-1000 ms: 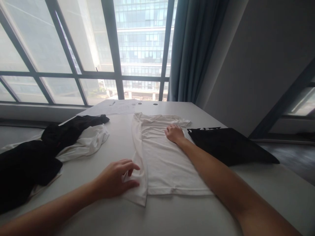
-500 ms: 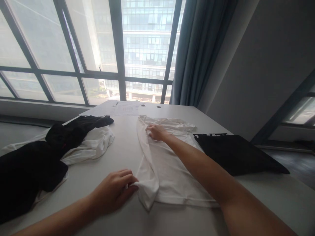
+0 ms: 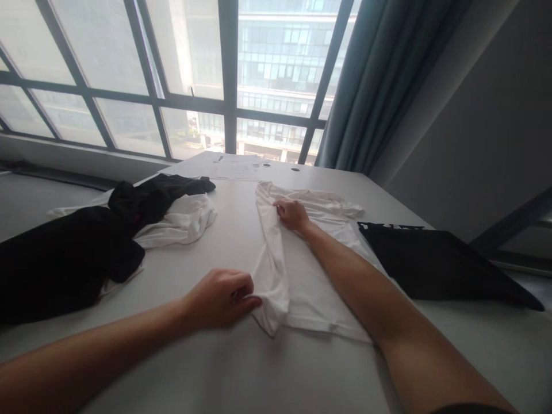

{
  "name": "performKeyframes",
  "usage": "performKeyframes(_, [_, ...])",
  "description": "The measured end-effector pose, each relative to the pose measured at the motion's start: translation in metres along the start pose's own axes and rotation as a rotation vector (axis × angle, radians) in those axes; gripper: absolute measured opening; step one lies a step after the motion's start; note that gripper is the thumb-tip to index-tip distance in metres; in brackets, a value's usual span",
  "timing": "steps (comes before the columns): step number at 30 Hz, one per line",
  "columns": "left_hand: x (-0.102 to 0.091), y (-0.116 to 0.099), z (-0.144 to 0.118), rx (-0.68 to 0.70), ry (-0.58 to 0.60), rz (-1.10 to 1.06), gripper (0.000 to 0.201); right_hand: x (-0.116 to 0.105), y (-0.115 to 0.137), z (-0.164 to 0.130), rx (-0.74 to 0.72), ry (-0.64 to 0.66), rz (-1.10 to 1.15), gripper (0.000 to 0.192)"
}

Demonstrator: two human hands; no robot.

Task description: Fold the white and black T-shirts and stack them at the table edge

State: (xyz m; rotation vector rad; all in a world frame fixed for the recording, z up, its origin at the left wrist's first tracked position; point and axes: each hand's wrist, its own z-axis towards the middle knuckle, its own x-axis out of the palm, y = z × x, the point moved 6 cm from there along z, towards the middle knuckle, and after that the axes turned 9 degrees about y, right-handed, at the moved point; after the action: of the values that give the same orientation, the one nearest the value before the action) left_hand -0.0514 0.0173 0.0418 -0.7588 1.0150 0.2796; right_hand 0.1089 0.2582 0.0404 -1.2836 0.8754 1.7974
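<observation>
Since earlier frame, right hand [image 3: 292, 214] slid from white shirt's [image 3: 310, 276] far right to its left fold; left hand [image 3: 224, 298] pinches near hem corner, lifting edge inward. Shirt lies mid-surface [image 3: 241, 368], black pile [image 3: 64, 253] left of it, folded black garment [image 3: 440, 264] right.

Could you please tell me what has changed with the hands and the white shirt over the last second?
The right hand moved from the shirt's right shoulder to its left fold near the collar and gripped it. The left hand, lying open before, pinched the fold's lower end and lifted it. The white shirt now bunches along that side. The black clothes, the folded black garment and the table stayed as they were.
</observation>
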Motion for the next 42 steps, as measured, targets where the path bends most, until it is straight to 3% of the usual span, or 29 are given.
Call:
performKeyframes(7, [-0.012, -0.016, -0.003, 0.105, -0.127, -0.029, 0.033, 0.003, -0.015, 0.002, 0.151, -0.066, 0.143, 0.036])
performKeyframes(12, [-0.016, -0.007, -0.005, -0.014, -0.17, -0.133, 0.039, 0.005, -0.019, 0.003, 0.185, -0.04, 0.215, 0.035])
performKeyframes(15, [-0.013, -0.002, -0.005, -0.015, -0.131, -0.16, 0.042, 0.007, -0.022, 0.005, 0.213, -0.051, 0.286, 0.037])
performKeyframes(18, [-0.005, -0.008, -0.003, 0.108, 0.003, -0.137, 0.044, 0.007, -0.024, 0.008, 0.242, -0.061, 0.43, 0.038])
performKeyframes(20, [-0.002, -0.009, 0.0, 0.113, 0.071, -0.094, 0.041, 0.009, -0.025, 0.009, 0.281, -0.023, 0.59, 0.038])
performKeyframes(24, [-0.005, -0.004, 0.005, -0.03, 0.124, 0.014, 0.024, 0.011, -0.02, 0.006, 0.292, 0.096, 0.855, 0.045])
performKeyframes(28, [-0.007, -0.002, 0.021, -0.136, 0.219, 0.082, 0.028, 0.004, -0.004, 0.0, 0.137, 0.228, 0.934, 0.039])
performKeyframes(30, [-0.01, 0.004, 0.038, -0.199, 0.213, 0.116, 0.029, 0.002, 0.002, -0.004, 0.089, 0.314, 0.984, 0.035])
performKeyframes(37, [-0.015, 0.066, 0.105, -0.574, 0.071, 0.17, 0.037, -0.003, 0.012, -0.018, 0.057, 0.705, 1.152, 0.044])
performKeyframes(40, [-0.007, 0.084, 0.111, -0.626, 0.101, 0.164, 0.031, -0.002, 0.013, -0.026, 0.067, 0.901, 1.189, 0.055])
performKeyframes(42, [-0.002, 0.086, 0.11, -0.603, 0.1, 0.169, 0.026, -0.004, 0.012, -0.028, 0.047, 0.964, 1.204, 0.059])
